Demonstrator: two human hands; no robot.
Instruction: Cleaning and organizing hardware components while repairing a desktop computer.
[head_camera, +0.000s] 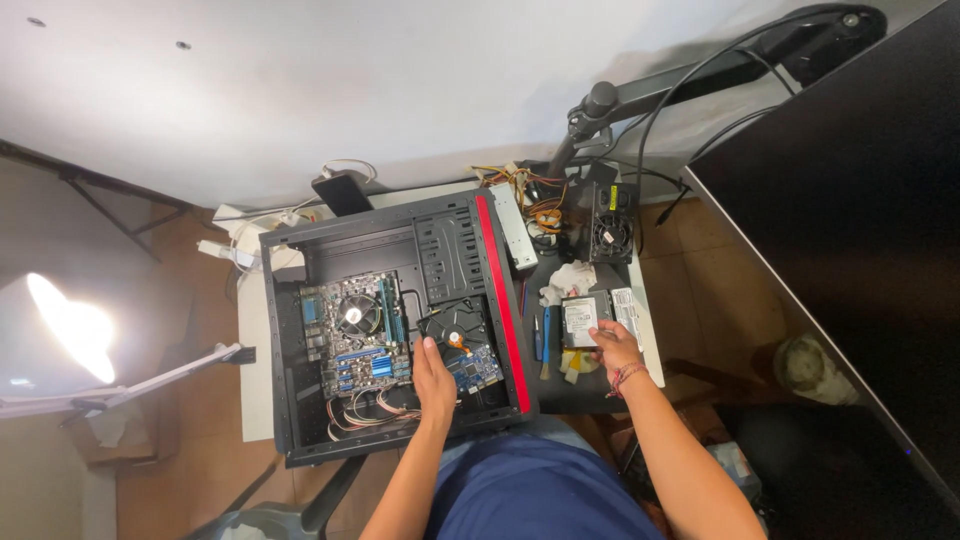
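Observation:
An open black computer case (300, 420) with a red front strip lies on its side on a small table. Inside it sit a motherboard (355, 335) with a round cooler fan, and a bare hard drive (462, 345) with a blue circuit board. My left hand (434, 382) reaches into the case and rests against that drive's near edge. My right hand (614, 345) lies on a second, silver-labelled hard drive (580, 320) on the table to the right of the case, fingers spread over its corner.
A blue-handled screwdriver (540, 340) and crumpled white tissue (570, 280) lie beside the case. A power supply (610, 225) with loose cables stands at the back. A monitor arm (700, 75) and a dark monitor (860, 260) are on the right, a lamp (70, 325) on the left.

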